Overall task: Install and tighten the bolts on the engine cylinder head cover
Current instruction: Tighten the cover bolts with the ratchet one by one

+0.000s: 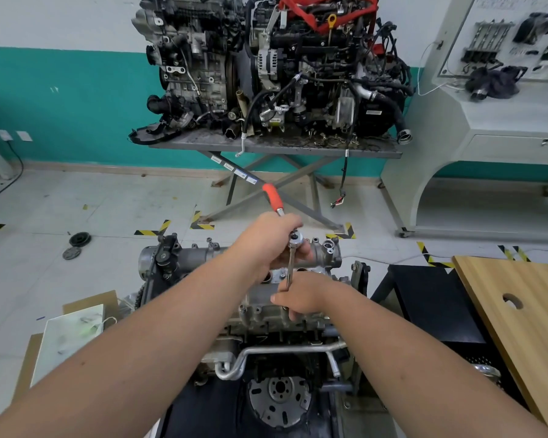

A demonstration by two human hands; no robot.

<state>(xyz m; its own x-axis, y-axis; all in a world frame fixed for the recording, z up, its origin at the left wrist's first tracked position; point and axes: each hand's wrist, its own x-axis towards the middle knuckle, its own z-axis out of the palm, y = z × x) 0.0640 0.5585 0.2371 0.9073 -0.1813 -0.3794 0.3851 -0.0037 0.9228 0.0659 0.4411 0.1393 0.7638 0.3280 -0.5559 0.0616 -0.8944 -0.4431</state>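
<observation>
Both hands are working one ratchet (295,240) above the engine (266,306), whose cylinder head cover (321,252) is running along its far top edge. The left hand (271,240) is gripping the shaft near the ratchet head, the red handle (272,196) sticking out beyond it, probably for leverage. The right hand (299,298) is pinching the extension bar (290,270), probably steadying it over a bolt hidden beneath.

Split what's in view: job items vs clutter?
Job:
- ratchet, red grip; left hand holds it at the head
- extension, held low by right hand
- cylinder head cover on the near engine

Lying about:
- two engines on the stand
- pulleys on the floor
- wooden board
- cardboard
</observation>
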